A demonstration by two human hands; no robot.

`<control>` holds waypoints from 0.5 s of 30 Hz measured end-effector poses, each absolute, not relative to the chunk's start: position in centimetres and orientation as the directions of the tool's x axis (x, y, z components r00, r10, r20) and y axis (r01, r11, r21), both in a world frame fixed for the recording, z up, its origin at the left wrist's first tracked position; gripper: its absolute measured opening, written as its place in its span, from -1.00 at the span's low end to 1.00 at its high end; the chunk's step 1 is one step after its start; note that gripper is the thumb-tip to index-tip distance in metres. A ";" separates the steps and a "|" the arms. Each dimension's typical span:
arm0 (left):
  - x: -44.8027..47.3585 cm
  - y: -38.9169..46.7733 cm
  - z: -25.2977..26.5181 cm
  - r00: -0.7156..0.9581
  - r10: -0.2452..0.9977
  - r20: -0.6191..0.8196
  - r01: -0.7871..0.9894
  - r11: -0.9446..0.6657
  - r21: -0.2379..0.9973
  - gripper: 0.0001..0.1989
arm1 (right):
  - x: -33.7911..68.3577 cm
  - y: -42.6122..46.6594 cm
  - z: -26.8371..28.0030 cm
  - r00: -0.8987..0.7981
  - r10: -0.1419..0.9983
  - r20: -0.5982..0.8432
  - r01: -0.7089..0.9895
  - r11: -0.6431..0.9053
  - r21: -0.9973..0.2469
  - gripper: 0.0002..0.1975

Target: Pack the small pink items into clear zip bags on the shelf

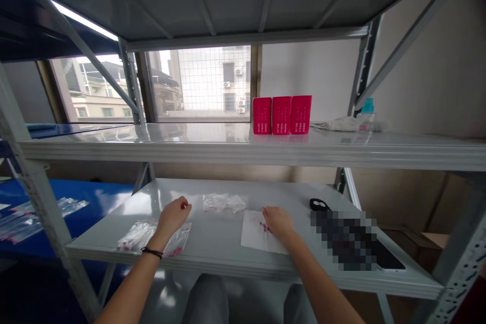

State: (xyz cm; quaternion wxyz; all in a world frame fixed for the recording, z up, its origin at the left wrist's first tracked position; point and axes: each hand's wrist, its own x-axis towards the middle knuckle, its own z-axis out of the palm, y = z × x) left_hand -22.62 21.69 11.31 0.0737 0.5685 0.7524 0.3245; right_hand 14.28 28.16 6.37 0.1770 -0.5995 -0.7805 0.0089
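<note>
In the head view, the person is resting the right hand (278,221) on a white sheet (253,233), fingers curled over a few small pink pieces (262,225); whether it is pinching one cannot be told. The left hand (172,216), at nine o'clock from the sheet, is pinching a pink piece. Filled clear bags (138,236) are lying under that wrist, suggesting some packing is done, while empty bags (223,202) are waiting at twelve o'clock. Three pink boxes (281,115) are showing white lettering, too small to read.
</note>
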 end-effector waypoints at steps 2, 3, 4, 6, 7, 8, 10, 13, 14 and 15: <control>-23.2 17.9 10.5 -0.262 0.927 0.269 0.843 0.085 0.530 -0.85 | 14.4 27.9 6.0 -0.249 0.934 0.257 0.935 0.301 -0.189 -0.58; -23.2 16.1 9.9 -0.209 0.938 0.277 0.851 0.035 0.524 -0.83 | 14.5 27.7 6.0 -0.263 0.930 0.256 0.935 0.312 -0.171 -0.60; -23.1 14.4 9.2 -0.150 0.947 0.285 0.849 -0.024 0.527 -0.78 | 14.5 27.5 5.9 -0.275 0.927 0.257 0.935 0.320 -0.155 -0.61; -22.9 12.0 7.8 -0.046 0.953 0.300 0.816 -0.138 0.561 -0.61 | 14.4 27.2 5.9 -0.289 0.920 0.265 0.936 0.330 -0.126 -0.62; -22.8 11.2 7.1 -0.005 0.953 0.304 0.795 -0.181 0.580 -0.53 | 14.4 27.0 6.0 -0.291 0.918 0.270 0.937 0.331 -0.114 -0.62; -22.8 10.7 6.4 0.024 0.952 0.304 0.776 -0.209 0.595 -0.48 | 14.3 26.9 6.1 -0.292 0.916 0.275 0.938 0.330 -0.104 -0.62; -23.2 10.3 5.3 0.034 0.948 0.315 0.757 -0.230 0.612 -0.48 | 14.2 26.6 6.2 -0.292 0.915 0.277 0.941 0.327 -0.090 -0.62; -23.8 10.4 4.7 0.016 0.926 0.377 0.706 -0.277 0.651 -0.58 | 14.1 26.5 6.4 -0.289 0.916 0.279 0.943 0.323 -0.081 -0.64; -23.8 10.4 4.8 0.014 0.915 0.403 0.677 -0.305 0.669 -0.63 | 14.1 26.5 6.5 -0.290 0.915 0.281 0.943 0.323 -0.080 -0.64; -23.8 10.4 4.9 0.018 0.905 0.424 0.645 -0.335 0.686 -0.68 | 14.1 26.5 6.5 -0.292 0.914 0.283 0.942 0.326 -0.080 -0.64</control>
